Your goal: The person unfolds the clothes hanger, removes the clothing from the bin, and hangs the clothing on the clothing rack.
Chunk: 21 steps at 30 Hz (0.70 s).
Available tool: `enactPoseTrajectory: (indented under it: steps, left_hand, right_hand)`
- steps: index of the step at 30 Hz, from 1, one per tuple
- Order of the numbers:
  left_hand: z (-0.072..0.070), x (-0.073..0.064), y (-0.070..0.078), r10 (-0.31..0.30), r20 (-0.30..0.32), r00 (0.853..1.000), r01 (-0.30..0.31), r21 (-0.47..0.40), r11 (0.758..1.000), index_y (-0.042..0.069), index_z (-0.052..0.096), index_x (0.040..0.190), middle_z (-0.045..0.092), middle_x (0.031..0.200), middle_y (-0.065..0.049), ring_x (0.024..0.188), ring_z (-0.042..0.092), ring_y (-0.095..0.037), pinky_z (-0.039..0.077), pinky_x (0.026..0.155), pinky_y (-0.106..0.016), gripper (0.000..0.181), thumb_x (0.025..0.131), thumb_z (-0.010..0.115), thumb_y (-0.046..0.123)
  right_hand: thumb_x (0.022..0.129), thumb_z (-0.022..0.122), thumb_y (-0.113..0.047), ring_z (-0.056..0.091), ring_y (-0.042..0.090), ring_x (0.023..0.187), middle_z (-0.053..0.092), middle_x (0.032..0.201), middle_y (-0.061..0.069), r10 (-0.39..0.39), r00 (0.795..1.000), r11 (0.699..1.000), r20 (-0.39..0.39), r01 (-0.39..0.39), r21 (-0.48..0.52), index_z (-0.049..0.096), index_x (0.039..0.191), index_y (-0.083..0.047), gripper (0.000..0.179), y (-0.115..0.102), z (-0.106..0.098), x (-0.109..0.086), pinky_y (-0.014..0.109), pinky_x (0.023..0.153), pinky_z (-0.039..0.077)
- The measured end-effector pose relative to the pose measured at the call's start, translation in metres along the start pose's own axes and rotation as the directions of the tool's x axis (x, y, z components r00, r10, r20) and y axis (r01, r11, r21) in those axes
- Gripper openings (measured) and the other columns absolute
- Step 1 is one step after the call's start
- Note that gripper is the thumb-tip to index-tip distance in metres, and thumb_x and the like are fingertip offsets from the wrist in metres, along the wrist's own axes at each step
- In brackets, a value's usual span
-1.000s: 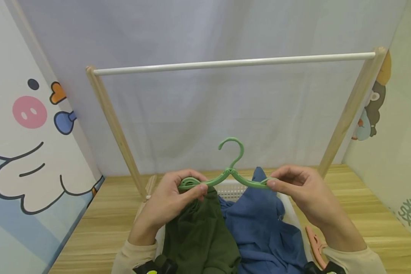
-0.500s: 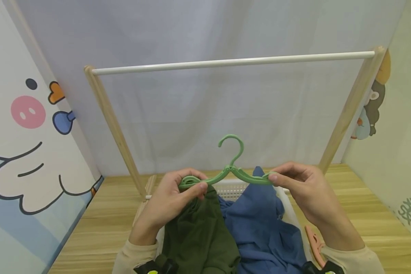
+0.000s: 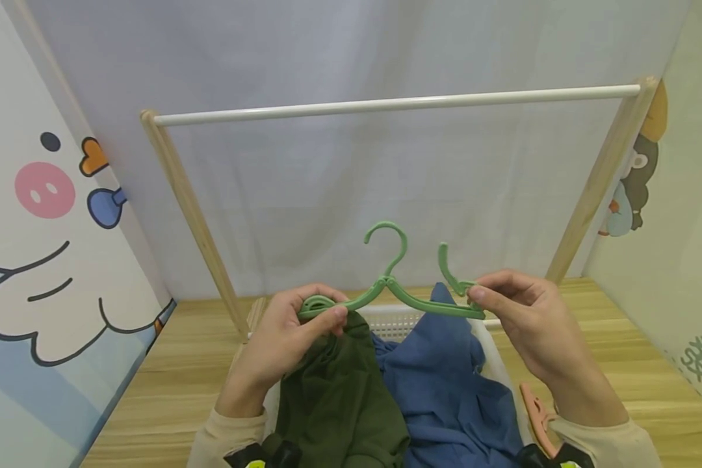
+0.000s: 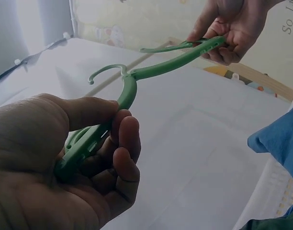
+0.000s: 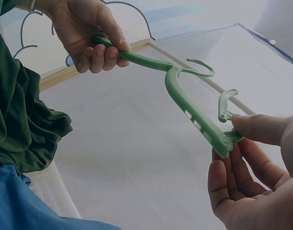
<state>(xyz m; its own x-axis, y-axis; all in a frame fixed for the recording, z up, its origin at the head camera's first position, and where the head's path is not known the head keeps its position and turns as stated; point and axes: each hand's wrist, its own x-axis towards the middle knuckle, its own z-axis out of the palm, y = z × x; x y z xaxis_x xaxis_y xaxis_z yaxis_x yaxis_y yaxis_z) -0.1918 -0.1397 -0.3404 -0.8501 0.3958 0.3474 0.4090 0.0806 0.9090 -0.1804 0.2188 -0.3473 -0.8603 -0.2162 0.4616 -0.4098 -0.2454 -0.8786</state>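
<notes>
A green folding hanger (image 3: 444, 309) is held up level in the head view, its hook pointing upward. My left hand (image 3: 275, 344) pinches the hanger's left arm between thumb and fingers; in the left wrist view that end of the hanger (image 4: 127, 91) lies across the palm. At the other end, my right hand (image 3: 529, 325) pinches the tip with thumb and fingertips. A slim folding piece (image 3: 444, 263) stands up from this tip, swung out from the arm; the right wrist view also shows the folding piece (image 5: 223, 103) beside the thumb.
Below the hands, a dark green garment (image 3: 345, 396) and a blue garment (image 3: 444, 377) fill a white basket (image 3: 506, 370). An orange-pink hanger (image 3: 537, 416) lies right of it on the wooden tabletop (image 3: 632, 364). Behind stands a rack with a white rail (image 3: 398, 104).
The folding piece at the hanger's right end has swung up from lying along the arm. The hanger has risen slightly, and my right hand has shifted a little right and up.
</notes>
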Motion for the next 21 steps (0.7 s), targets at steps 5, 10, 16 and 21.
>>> enactPoseTrajectory:
  steps: [5, 10, 16, 21]
  left_hand:
    - [-0.001, -0.001, 0.001, -0.014, -0.019, 1.0, 0.014, -0.018, 1.0, -0.002, 0.076, 0.12, 0.077, 0.093, -0.014, 0.083, 0.075, -0.018, 0.066, 0.082, -0.035, 0.015, 0.108, 0.073, 0.007]
    - [-0.005, -0.002, -0.001, -0.013, -0.048, 0.999, 0.013, -0.01, 1.0, -0.001, 0.076, 0.122, 0.077, 0.096, -0.018, 0.087, 0.077, -0.02, 0.068, 0.087, -0.04, 0.017, 0.109, 0.073, 0.009]
    - [-0.012, -0.004, -0.002, -0.006, -0.096, 0.995, 0.006, -0.003, 1.0, -0.003, 0.075, 0.125, 0.078, 0.099, -0.01, 0.091, 0.078, -0.029, 0.068, 0.088, -0.042, 0.019, 0.11, 0.072, 0.009]
    - [-0.017, -0.005, -0.001, 0.015, -0.12, 0.993, -0.018, -0.021, 1.0, -0.006, 0.074, 0.124, 0.077, 0.098, -0.012, 0.088, 0.076, -0.023, 0.067, 0.088, -0.04, 0.019, 0.11, 0.071, 0.007]
  right_hand:
    - [0.108, 0.057, 0.016, 0.07, 0.019, 0.103, 0.077, 0.107, 0.002, -0.003, 1.0, 1.0, -0.014, 0.003, 0.01, 0.08, 0.113, -0.001, 0.029, -0.001, -0.003, 0.0, 0.03, 0.1, 0.059]
    - [0.108, 0.054, 0.017, 0.071, 0.02, 0.1, 0.077, 0.108, 0.003, -0.015, 1.0, 0.999, -0.003, 0.015, 0.048, 0.08, 0.114, 0.0, 0.032, -0.002, -0.008, 0.0, 0.029, 0.101, 0.059]
    - [0.109, 0.053, 0.017, 0.073, 0.02, 0.102, 0.078, 0.107, 0.004, -0.012, 1.0, 0.997, 0.01, 0.012, 0.08, 0.079, 0.115, 0.0, 0.032, -0.004, -0.012, 0.001, 0.029, 0.102, 0.059]
    - [0.109, 0.054, 0.017, 0.073, 0.019, 0.103, 0.078, 0.108, 0.003, 0.002, 1.0, 0.998, 0.02, -0.004, 0.068, 0.079, 0.114, 0.001, 0.03, -0.005, -0.012, 0.0, 0.03, 0.103, 0.059]
